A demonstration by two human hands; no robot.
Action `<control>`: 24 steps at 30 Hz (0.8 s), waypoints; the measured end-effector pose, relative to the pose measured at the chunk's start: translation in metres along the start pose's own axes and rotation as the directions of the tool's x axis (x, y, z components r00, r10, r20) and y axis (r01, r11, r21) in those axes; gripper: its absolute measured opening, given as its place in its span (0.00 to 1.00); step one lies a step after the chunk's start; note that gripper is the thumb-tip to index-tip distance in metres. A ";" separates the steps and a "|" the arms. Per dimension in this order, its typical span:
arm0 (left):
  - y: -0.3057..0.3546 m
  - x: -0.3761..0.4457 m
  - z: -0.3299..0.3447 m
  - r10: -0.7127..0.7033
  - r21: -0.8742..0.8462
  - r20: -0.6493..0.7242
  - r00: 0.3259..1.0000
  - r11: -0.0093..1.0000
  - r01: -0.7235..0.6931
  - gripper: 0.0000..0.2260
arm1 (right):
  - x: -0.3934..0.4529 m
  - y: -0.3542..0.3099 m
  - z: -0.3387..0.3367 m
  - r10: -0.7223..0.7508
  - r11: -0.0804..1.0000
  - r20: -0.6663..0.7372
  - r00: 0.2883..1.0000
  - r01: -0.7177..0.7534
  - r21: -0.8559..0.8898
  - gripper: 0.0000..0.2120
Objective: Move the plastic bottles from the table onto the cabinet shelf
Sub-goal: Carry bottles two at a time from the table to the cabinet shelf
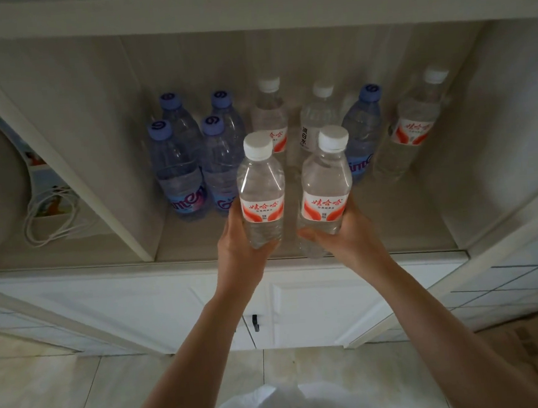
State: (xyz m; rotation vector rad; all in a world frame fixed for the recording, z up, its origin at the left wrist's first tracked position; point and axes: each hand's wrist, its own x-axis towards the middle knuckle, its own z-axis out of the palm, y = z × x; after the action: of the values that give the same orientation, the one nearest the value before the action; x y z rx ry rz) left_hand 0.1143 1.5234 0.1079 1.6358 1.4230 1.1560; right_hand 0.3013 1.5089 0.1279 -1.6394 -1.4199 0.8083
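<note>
Bottles are the matter here, and two clear ones with white caps and red-and-white labels are held upright side by side at the front edge of the cabinet shelf (pixel 200 241). From the head view, the left hand (pixel 239 248) grips the left bottle (pixel 261 191) around its lower half, fingers curled behind it and the thumb at its base. The right hand (pixel 344 235) grips the right bottle (pixel 324 189) likewise, thumb lying across its lower front. Whether either bottle's base touches the shelf cannot be told. Behind them, further back on the same shelf, stand four blue-capped bottles (pixel 177 166) clustered on the left, two white-capped bottles (pixel 269 120) in the middle, another blue-capped bottle (pixel 363 128) to the right, and one red-labelled bottle (pixel 412 125) far right. In the neighbouring left compartment lies a white cable (pixel 50 218). Below the shelf are white cabinet doors (pixel 301 301), and beneath them a tiled floor (pixel 51 398).
</note>
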 end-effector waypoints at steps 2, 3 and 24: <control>0.001 -0.001 0.004 0.003 -0.012 -0.026 1.000 1.000 -0.003 0.34 | -0.003 0.002 -0.001 0.003 1.000 -0.017 1.000 -0.003 -0.014 0.35; 0.001 0.000 0.006 0.008 -0.018 -0.035 0.999 1.000 -0.008 0.34 | -0.005 0.001 0.000 -0.005 1.000 -0.033 0.999 0.004 -0.022 0.35; 0.007 0.063 0.057 -0.035 -0.004 -0.041 0.999 0.999 0.035 0.41 | 0.072 0.004 0.010 -0.023 1.000 -0.167 0.986 0.020 -0.023 0.43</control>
State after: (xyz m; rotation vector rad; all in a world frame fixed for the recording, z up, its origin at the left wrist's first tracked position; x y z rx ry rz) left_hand 0.1700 1.5879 0.1043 1.5868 1.4693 1.1773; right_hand 0.3067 1.5812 0.1224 -1.6645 -1.3301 0.6294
